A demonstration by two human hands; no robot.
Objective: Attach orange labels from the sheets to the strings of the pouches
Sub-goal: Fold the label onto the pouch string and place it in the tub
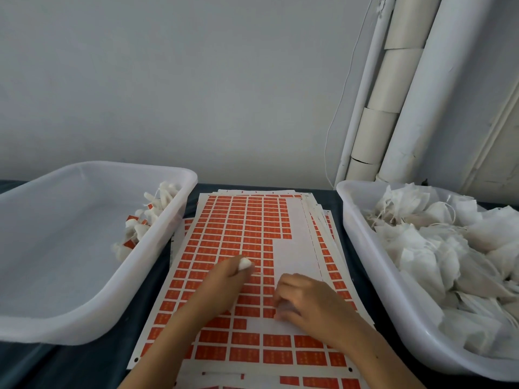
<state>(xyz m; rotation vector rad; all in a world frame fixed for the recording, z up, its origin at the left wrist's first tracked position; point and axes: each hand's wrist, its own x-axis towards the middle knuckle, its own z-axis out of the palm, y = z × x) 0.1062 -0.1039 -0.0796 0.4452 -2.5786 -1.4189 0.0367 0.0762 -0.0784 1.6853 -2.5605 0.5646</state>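
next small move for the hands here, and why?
Probably: the right hand peels one orange label off the top sheet and closes it on the string of the pouch that the left hand grips. Its fingertips already pinch at the edge of the label rows, and labelled pouches lie in the left bin.

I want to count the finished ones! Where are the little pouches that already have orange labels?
In the head view, the labelled pouches lie in the left tub, piled along its right wall, beside the label sheets.
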